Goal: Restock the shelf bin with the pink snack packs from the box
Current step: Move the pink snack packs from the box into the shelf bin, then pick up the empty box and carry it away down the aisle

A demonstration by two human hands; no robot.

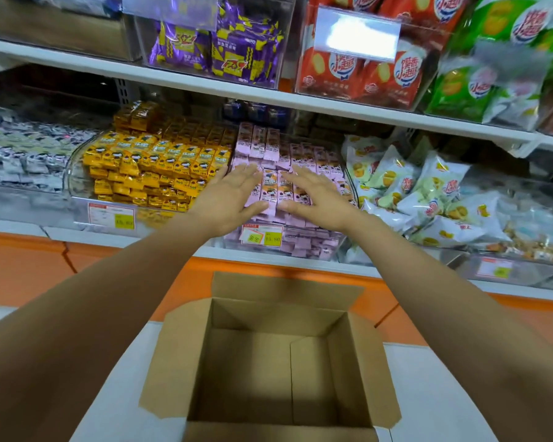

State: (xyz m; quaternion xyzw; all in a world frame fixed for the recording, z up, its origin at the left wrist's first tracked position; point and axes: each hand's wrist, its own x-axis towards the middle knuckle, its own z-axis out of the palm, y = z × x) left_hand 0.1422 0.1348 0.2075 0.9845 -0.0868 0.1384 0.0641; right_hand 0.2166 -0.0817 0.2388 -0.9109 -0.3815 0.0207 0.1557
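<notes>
Pink snack packs (296, 156) fill a clear shelf bin (329, 250) on the lower shelf, stacked in rows up to its rim. My left hand (233, 194) lies flat with straight fingers on the left side of the front row of packs. My right hand (316, 196) lies flat the same way on the right side, with a few packs showing between the two hands. Below them stands an open cardboard box (268, 362) with its flaps spread; nothing is visible inside it.
A bin of yellow snack packs (154, 164) stands left of the pink bin, and white-and-green bags (422, 193) lie to its right. Purple, red and green bags fill the upper shelf (205, 78). Price tags hang on the bin fronts. The shelf base is orange.
</notes>
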